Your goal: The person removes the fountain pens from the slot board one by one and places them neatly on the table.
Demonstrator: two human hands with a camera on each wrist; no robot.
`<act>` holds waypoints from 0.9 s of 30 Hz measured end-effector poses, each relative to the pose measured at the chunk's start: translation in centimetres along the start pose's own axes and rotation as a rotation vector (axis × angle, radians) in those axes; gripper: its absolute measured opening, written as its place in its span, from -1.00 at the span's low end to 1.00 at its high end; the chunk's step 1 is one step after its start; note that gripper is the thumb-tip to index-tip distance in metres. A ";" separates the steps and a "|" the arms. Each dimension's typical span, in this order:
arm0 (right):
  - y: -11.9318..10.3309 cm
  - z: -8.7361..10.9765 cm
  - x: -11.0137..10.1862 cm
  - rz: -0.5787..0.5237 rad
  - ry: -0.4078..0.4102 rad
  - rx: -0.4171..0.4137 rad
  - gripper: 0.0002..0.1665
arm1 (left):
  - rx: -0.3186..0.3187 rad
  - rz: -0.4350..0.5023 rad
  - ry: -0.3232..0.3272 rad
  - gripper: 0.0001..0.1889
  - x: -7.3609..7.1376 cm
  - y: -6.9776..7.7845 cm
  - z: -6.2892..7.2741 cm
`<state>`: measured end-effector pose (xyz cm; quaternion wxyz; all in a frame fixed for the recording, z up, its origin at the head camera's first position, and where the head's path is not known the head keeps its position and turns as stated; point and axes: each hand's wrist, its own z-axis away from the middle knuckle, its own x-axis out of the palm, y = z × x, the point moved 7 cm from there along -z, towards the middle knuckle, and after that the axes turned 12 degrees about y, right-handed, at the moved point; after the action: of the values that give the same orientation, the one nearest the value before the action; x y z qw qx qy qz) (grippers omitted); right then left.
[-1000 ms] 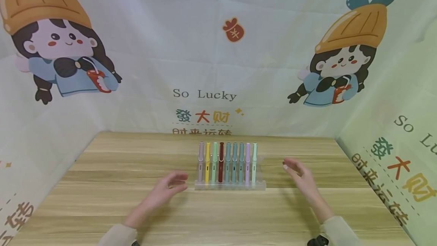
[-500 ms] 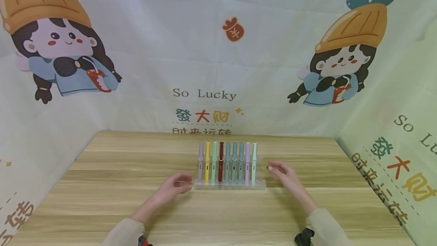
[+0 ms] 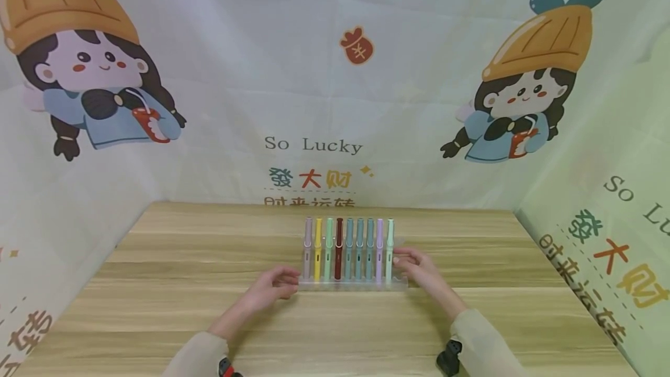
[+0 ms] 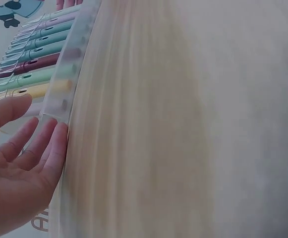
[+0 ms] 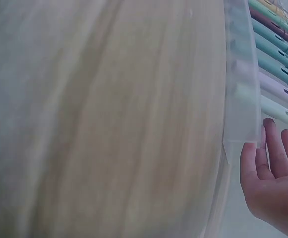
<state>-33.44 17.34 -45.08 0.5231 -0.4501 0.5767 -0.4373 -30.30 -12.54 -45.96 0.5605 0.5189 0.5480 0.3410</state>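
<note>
A clear plastic pen stand (image 3: pixel 352 287) holds a row of capped pens, propped side by side with their caps at the far end. A mauve pen (image 3: pixel 307 255) is leftmost, followed by yellow (image 3: pixel 317 258), green and dark red (image 3: pixel 339 249) pens, several teal pens, a lilac pen (image 3: pixel 379 252) and a mint pen (image 3: pixel 389 249). My left hand (image 3: pixel 268 292) is at the stand's left end, fingertips against its front corner in the left wrist view. At the other end, my right hand (image 3: pixel 425 275) has loosely bent fingers beside the mint pen; contact is hard to tell.
The stand is on a wood-grain table (image 3: pixel 335 336). A printed cloth (image 3: pixel 235 74) with cartoon figures and lettering hangs behind the table and along both sides. Dark devices (image 3: pixel 449 358) are strapped at both wrists.
Both hands have moved inward, the left one rightward and the right one leftward, reaching the two ends of the stand. The stand and pens have stayed in place.
</note>
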 end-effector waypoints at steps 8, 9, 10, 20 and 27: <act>0.1 -0.2 0.7 -0.008 -0.010 0.022 -0.50 | -0.037 0.023 0.015 -0.64 0.1 -0.5 -0.1; 0.0 -0.2 0.7 -0.010 -0.011 0.024 -0.50 | -0.045 0.024 0.018 -0.64 0.0 -0.6 -0.2; 0.0 -0.2 0.8 -0.011 -0.011 0.027 -0.49 | -0.054 0.026 0.023 -0.63 0.0 -0.7 -0.2; 0.2 -0.4 1.0 -0.037 0.010 0.032 -0.50 | -0.099 0.010 0.051 -0.70 0.1 -1.1 -0.7; 0.0 -0.4 0.9 -0.023 0.059 -0.004 -0.53 | -0.099 -0.017 0.062 -0.73 0.1 -1.2 -0.9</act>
<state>-33.91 16.52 -45.24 0.5000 -0.4443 0.5877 -0.4553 -31.38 -12.52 -47.03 0.5712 0.4750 0.5519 0.3789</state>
